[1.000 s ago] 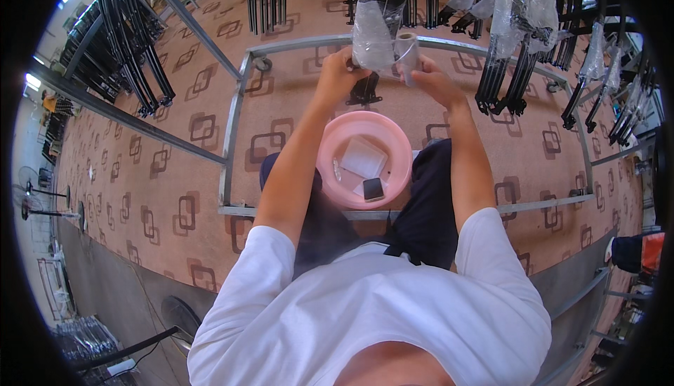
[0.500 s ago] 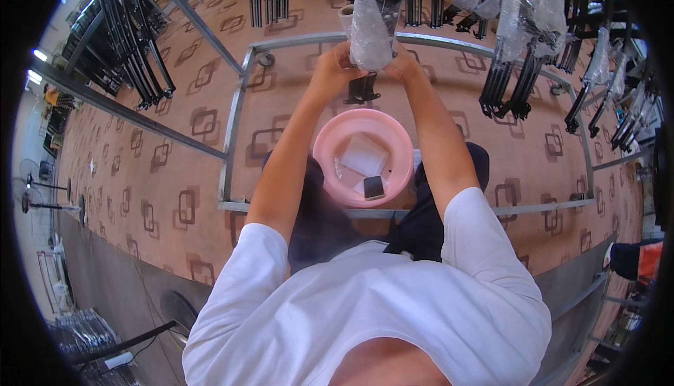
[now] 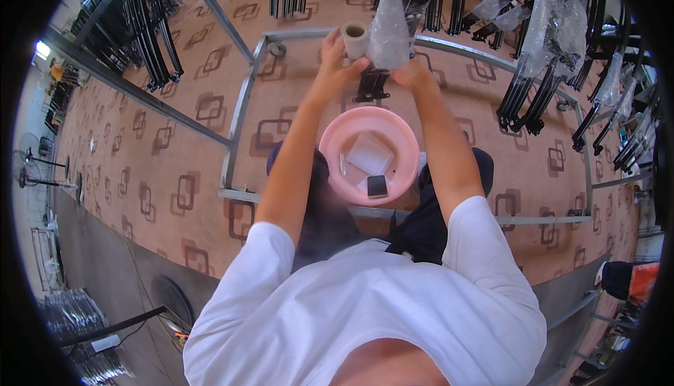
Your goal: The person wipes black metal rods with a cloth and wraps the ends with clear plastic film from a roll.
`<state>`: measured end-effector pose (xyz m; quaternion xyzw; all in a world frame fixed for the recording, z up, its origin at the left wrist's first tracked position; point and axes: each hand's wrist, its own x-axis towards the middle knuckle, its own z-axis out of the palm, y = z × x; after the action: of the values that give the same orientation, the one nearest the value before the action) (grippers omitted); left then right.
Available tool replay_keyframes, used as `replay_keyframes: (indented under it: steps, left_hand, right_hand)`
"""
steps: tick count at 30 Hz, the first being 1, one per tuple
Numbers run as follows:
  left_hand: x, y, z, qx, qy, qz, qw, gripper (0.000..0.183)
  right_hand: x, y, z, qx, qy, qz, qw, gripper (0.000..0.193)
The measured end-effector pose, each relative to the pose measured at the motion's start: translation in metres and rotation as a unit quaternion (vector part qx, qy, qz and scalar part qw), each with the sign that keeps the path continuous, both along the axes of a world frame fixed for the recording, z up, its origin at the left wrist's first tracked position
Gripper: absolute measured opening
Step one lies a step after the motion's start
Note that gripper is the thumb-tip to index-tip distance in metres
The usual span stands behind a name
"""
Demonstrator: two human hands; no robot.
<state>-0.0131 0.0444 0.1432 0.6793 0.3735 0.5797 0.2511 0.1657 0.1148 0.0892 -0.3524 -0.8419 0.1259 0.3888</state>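
A bundle of black tubes (image 3: pixel 372 85) hangs upright ahead of me, its lower part wrapped in clear plastic film (image 3: pixel 390 35). On its left side, my left hand (image 3: pixel 338 61) is closed around a roll of stretch film (image 3: pixel 355 40), whose round end and core face up. My right hand (image 3: pixel 413 74) grips the lower right side of the bundle, with its fingers partly hidden behind the wrap. Below both hands, a pink plastic basin (image 3: pixel 330 140) rests near my knees. Inside it lie a white sheet-like piece (image 3: pixel 370 153) and a small dark block (image 3: pixel 377 186).
A grey metal frame (image 3: pixel 242 112) on casters surrounds the work spot. More black tube bundles hang at the left (image 3: pixel 149 35) and, partly film-wrapped, at the right (image 3: pixel 533 70). A fan (image 3: pixel 31 168) stands far left. Patterned flooring (image 3: pixel 186 203) stretches around.
The film roll, mostly behind the bundle before, now shows plainly at its left in my left hand. My right hand stays at the bundle's right side. The view has shifted slightly.
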Motion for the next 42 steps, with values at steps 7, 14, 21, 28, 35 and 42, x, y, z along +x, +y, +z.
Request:
replay_keyframes:
  steps: [7, 14, 21, 28, 35, 42]
  left_hand:
    - [-0.014, 0.0, -0.005, -0.167, -0.183, -0.216, 0.944, 0.048]
    - [-0.031, -0.012, -0.01, -0.205, -0.151, -0.289, 0.923, 0.051]
    - [-0.021, -0.039, -0.006, -0.137, -0.113, -0.243, 0.953, 0.043]
    - [-0.017, -0.05, 0.0, -0.161, -0.126, -0.201, 0.958, 0.038]
    - [0.017, -0.066, -0.001, -0.099, -0.102, -0.13, 0.981, 0.037]
    - [0.003, -0.046, 0.011, -0.083, -0.004, -0.185, 0.979, 0.044]
  right_hand:
    - [0.006, -0.049, 0.026, -0.053, 0.016, 0.063, 0.996, 0.031]
    - [-0.02, -0.072, 0.044, -0.273, 0.332, 0.051, 0.901, 0.031]
    - [-0.034, -0.077, 0.046, -0.279, 0.421, 0.048, 0.862, 0.024]
    - [-0.035, -0.076, 0.032, -0.149, 0.41, -0.059, 0.898, 0.028]
    - [-0.07, -0.153, 0.066, -0.106, 0.451, -0.149, 0.874, 0.04]
    - [-0.059, -0.148, 0.067, -0.025, 0.428, -0.234, 0.873, 0.038]
